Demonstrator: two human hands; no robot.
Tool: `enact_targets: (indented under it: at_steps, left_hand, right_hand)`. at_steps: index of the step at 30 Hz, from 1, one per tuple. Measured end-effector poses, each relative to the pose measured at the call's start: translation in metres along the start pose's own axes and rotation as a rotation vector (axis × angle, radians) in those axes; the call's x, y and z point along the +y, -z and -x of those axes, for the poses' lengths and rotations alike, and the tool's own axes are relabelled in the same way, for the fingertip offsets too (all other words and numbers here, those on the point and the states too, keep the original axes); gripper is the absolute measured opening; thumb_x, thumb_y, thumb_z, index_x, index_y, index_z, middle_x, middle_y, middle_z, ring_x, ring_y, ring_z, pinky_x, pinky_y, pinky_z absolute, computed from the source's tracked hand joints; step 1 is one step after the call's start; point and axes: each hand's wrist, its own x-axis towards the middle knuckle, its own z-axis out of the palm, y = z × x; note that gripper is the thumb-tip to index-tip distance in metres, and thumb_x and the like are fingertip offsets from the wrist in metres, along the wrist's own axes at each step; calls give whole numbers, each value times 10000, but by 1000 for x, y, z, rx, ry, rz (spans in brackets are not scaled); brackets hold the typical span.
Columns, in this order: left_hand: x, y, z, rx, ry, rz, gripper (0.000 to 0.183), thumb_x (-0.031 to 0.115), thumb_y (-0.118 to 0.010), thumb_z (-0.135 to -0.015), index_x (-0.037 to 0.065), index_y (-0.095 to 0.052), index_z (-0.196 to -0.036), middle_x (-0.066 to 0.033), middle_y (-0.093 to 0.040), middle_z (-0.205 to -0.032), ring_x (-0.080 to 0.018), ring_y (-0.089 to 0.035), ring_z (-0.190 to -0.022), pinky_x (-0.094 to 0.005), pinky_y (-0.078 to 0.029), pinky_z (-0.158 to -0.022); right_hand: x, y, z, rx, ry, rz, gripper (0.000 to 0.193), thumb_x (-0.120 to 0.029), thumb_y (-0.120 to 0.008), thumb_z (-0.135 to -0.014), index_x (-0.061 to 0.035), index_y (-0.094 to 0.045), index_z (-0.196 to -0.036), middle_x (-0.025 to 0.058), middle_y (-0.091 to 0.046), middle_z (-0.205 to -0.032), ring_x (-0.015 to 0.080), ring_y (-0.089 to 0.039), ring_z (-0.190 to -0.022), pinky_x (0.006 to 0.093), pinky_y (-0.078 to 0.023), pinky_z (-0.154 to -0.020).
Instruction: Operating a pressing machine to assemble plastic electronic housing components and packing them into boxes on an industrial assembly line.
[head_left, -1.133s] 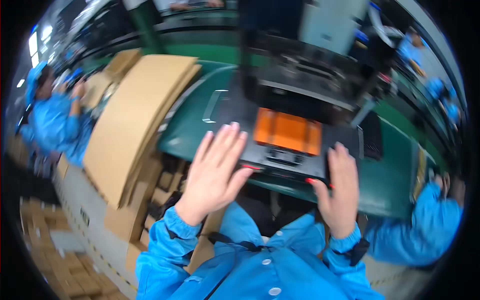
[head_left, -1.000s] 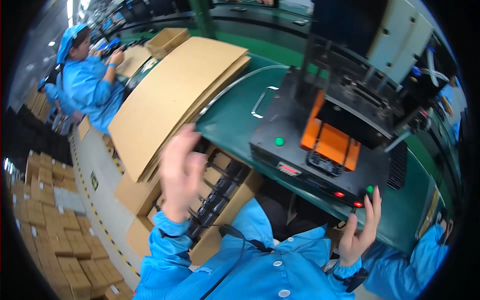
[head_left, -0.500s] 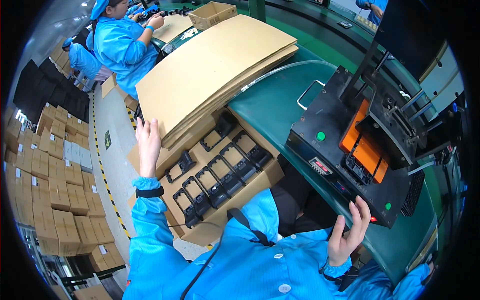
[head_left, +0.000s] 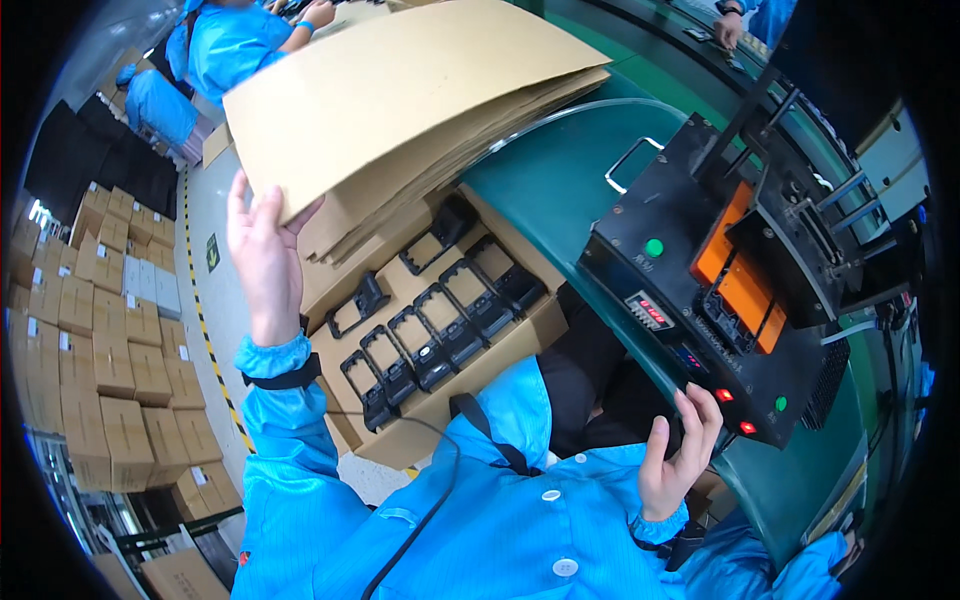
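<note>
While the left hand is raised with fingers spread, its fingertips are seen at the lower corner of the stack of flat cardboard sheets; contact looks likely, but no closed grip is shown, and whether the corner is being lifted or just steadied cannot be told. The sheets are fanned and tilted, overhanging an open carton, which probably explains the hand position: the overhang covers part of the carton's contents. Inside the carton, black frame-shaped plastic parts are laid in rows on a cardboard layer, presumably kept flat and separated so they don't rub. The right hand is held open, fingers loosely curled, gripping nothing, next to the front lower edge of a black machine; touch cannot be confirmed. The machine is set on the green desk, with an orange fixture plate on top and green and red buttons on the angled panel, placed toward the operator for easy reach. A metal handle is seen on its far side. Stacks of closed cardboard boxes are parked on the floor to the left, beyond a yellow-black floor line. Another person in blue is seated at the top left, well apart.
</note>
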Motion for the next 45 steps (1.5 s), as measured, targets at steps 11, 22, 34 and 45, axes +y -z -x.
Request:
enact_targets:
  at_steps: [11,22,34,45]
  left_hand:
    - [35,403,222,483,165,90,648,124,-472,-932,24,-218,-1519,-140,-324,-1540,-283,-355,-1393,-429,-290,-1143]
    - [-53,386,396,663,424,199,573,63,-465,-968,74,-267,-1506,-158,-398,-1484,-265,-473,-1304,-384,-425,-1075]
    - [-154,212,289,359,655,286,575,69,-443,-991,145,-228,-1519,-162,-427,-1412,-279,-551,-1186,-396,-502,-964]
    - [-163,142,241,-359,15,-1221,649,159,-651,-849,66,-398,-1439,-258,-365,-1421,-409,-365,-1310,-533,-276,-1090]
  right_hand:
    - [-29,-60,3,-452,302,-462,265,44,-682,-752,-23,-682,-1008,132,-598,-1070,306,-591,-955,393,-485,-834]
    - [-16,-178,61,-1153,-358,-1007,585,-169,-548,-988,-54,-267,-1489,142,-511,-1326,217,-564,-1136,346,-460,-970]
    - [48,-256,-4,-541,-614,-505,294,-296,-595,-960,-14,-619,-881,78,-652,-678,164,-641,-645,307,-491,-587]
    - [92,-275,-53,-377,111,132,471,-345,-666,-859,-150,-557,-1274,192,-356,-1484,402,-394,-1306,484,-387,-1024]
